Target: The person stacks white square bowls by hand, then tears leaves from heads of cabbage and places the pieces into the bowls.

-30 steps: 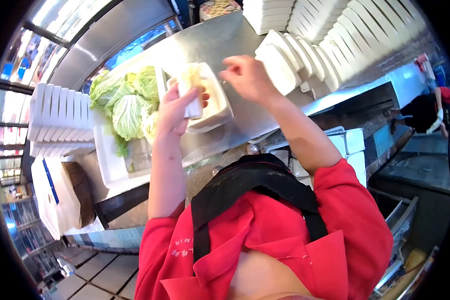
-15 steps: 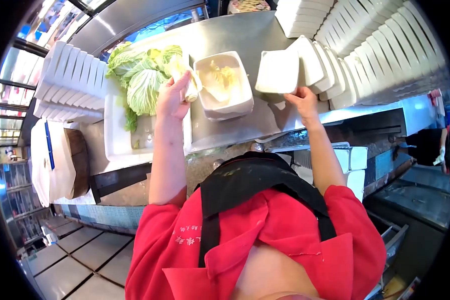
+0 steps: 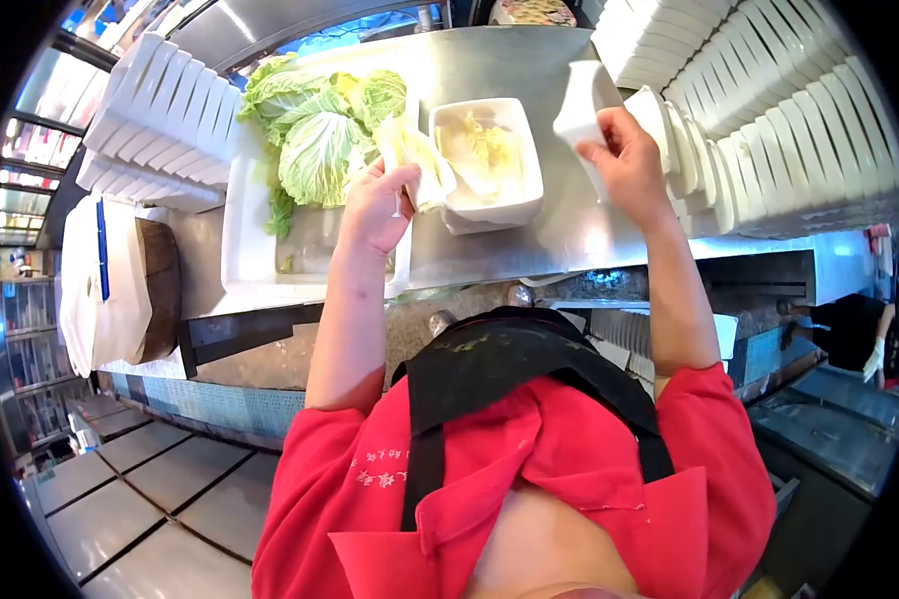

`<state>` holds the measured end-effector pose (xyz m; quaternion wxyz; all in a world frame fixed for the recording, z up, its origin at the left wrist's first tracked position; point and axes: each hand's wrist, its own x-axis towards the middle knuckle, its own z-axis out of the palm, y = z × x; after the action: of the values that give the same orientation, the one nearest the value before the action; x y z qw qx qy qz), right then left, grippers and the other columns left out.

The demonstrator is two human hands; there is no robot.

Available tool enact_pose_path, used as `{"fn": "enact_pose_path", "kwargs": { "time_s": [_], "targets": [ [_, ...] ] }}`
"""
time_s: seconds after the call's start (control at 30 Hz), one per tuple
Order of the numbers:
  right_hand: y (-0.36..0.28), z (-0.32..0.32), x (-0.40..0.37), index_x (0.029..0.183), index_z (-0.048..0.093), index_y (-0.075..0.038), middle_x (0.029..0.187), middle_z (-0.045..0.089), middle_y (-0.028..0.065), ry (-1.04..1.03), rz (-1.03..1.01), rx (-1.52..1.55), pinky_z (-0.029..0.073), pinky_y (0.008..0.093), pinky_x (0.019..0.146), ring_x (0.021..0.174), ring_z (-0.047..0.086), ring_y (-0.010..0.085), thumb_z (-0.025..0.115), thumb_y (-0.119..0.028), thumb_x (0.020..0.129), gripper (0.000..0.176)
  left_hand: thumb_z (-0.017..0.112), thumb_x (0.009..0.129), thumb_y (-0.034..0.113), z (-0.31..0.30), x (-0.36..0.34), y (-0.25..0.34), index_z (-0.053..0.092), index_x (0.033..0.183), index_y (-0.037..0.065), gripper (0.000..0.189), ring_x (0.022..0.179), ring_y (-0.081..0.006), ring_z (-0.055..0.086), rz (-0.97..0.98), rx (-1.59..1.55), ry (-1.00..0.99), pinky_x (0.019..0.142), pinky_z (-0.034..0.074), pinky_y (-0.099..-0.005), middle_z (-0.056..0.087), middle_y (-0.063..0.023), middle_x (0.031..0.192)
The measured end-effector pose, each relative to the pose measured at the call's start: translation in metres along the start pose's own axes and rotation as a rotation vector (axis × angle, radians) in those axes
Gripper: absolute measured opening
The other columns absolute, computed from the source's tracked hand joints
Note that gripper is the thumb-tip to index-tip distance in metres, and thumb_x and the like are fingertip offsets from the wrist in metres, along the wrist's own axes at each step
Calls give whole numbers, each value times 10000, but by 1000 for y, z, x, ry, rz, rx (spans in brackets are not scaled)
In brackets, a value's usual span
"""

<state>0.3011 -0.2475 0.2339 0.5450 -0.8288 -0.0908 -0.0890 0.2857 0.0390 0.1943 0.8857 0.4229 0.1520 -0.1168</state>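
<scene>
My left hand point(image 3: 378, 208) is closed around a pale piece of napa cabbage point(image 3: 422, 168), held between the tray and a white tub. Larger green napa cabbage leaves point(image 3: 322, 155) are heaped in the white tray point(image 3: 234, 262) on the left. Yellowish cabbage pieces point(image 3: 484, 150) lie inside the white tub point(image 3: 494, 212), just right of my left hand. My right hand point(image 3: 631, 165) grips a white dish point(image 3: 581, 95) by its edge, with the dish tipped steeply on its side above the counter. More white dishes point(image 3: 681, 150) lean in a row beside that hand.
Tall stacks of white dishes point(image 3: 809, 130) line the right side, and another stack point(image 3: 160, 110) stands at the left. A blue pen-like stick point(image 3: 102, 250) lies on a white-covered block at the counter's left end. A person point(image 3: 849, 329) is at far right.
My right hand has lifted the white dish off the row and turned it from lying face-up to on edge. My left hand still holds the cabbage, now closer to the tub.
</scene>
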Motion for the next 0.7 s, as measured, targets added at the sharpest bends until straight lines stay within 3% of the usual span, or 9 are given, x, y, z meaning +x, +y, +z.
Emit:
{"fn": "enact_pose_path", "kwargs": {
  "time_s": [0.03,0.13,0.3,0.43,0.53,0.6,0.7],
  "targets": [
    [-17,6,-5,882,517,0,762,591,88,-95,-52,-104,455,302,623,669,563,180,660,-6,736,205,556,825,-19,0,-1,0,534,1097,10,274,877,-195,622,22,40,-72,755,523,-335,614,-99,1004],
    [-30,38,-11,832,504,-7,822,567,151,-247,-541,-366,475,372,676,801,576,334,649,69,619,269,588,792,-64,7,-3,5,556,1074,-5,291,850,-185,631,131,3,-79,742,526,-309,634,-98,961],
    [-33,87,-16,789,523,-32,776,567,131,-380,-731,-648,485,367,702,805,581,311,577,-41,704,101,619,763,-82,23,-3,26,581,1026,-26,271,827,-183,638,238,37,-18,729,528,-293,641,-118,951],
    [-24,87,-19,883,546,-14,818,572,159,-418,-711,-529,467,401,719,814,560,338,597,-10,676,213,686,713,-70,41,14,22,603,976,-42,277,804,-169,640,275,100,-21,727,524,-282,649,-120,930],
    [-28,62,-6,951,568,8,849,603,143,-299,-574,-418,478,363,713,802,593,274,610,-40,737,223,724,700,-26,60,22,16,625,932,-41,252,746,-149,637,291,249,36,679,523,-262,656,-107,890],
    [-41,51,6,1087,530,21,830,620,118,-75,-60,-52,480,310,681,760,604,193,632,-84,785,335,717,714,-15,71,23,10,625,932,-41,239,734,-144,633,288,338,10,651,520,-255,655,-103,886],
    [-17,62,29,1163,482,13,801,624,98,-119,-85,29,472,267,636,724,592,137,651,-114,792,427,674,777,40,85,23,4,618,974,-38,219,698,-122,620,251,558,-13,575,502,-242,652,-90,870]
  ]
}}
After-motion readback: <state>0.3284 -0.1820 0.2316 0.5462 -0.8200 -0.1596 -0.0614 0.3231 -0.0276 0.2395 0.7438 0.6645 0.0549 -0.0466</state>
